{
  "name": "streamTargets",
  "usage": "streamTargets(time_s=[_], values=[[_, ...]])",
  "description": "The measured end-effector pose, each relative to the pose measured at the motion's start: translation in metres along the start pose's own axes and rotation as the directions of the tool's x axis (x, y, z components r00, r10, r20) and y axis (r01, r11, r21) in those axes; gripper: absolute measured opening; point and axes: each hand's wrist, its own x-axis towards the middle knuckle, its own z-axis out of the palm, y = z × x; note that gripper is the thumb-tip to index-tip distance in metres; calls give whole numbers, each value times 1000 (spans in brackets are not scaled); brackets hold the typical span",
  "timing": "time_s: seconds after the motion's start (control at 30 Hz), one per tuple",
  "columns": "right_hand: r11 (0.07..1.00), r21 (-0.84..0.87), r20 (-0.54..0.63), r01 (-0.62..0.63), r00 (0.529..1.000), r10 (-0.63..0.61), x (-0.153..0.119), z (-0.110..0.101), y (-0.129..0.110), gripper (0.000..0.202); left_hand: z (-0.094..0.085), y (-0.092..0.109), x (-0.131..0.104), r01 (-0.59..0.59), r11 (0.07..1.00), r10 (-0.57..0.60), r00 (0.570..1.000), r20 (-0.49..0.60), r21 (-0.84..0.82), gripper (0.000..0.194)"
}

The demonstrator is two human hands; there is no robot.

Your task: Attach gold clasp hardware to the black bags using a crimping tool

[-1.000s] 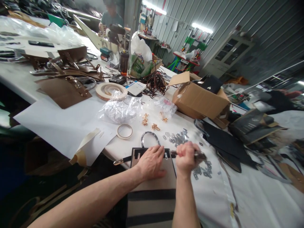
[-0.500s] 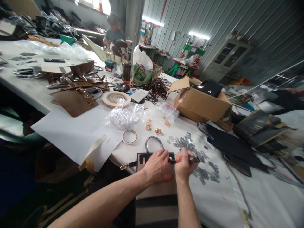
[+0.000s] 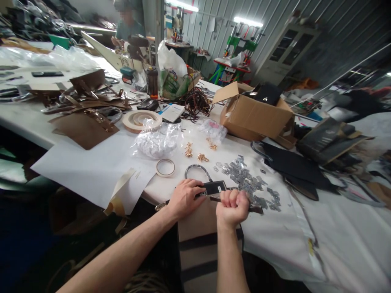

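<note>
A bag panel with a beige inside and black edging [image 3: 198, 224] lies at the table's front edge and hangs down over it. A plastic-wrapped curved handle [image 3: 195, 167] rises from its far side. My left hand [image 3: 185, 197] rests flat on the panel's upper part, fingers extended by a black strip [image 3: 215, 187] with a small metal plate. My right hand [image 3: 232, 207] is closed in a fist around a long dark metal tool [image 3: 255, 208]. One end reaches left over the panel, the other sticks out right; its exact kind is unclear.
Flat metal plates [image 3: 244, 175] lie scattered to the right, with gold hardware [image 3: 201, 157] behind. A tape roll [image 3: 165, 167] and plastic bag [image 3: 157, 140] are left. Farther back are a cardboard box [image 3: 256, 116], brown leather pieces [image 3: 87, 128] and a seated person [image 3: 130, 26].
My right hand has turned the tool and drawn it lower and nearer, its left end now over the panel. My left hand has shifted slightly left. The whole view has moved too.
</note>
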Motion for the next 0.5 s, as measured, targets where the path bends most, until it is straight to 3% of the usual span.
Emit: streamTargets(time_s=[0.23,0.5], values=[[999,12,-21,44,999,-44,-7,3,13,47,-5,-2,2,2,1000,-2,1000,0,-26,22],[980,-97,-2,173,985,-174,-16,15,22,45,-1,-4,3,25,994,-29,999,-29,-111,23]])
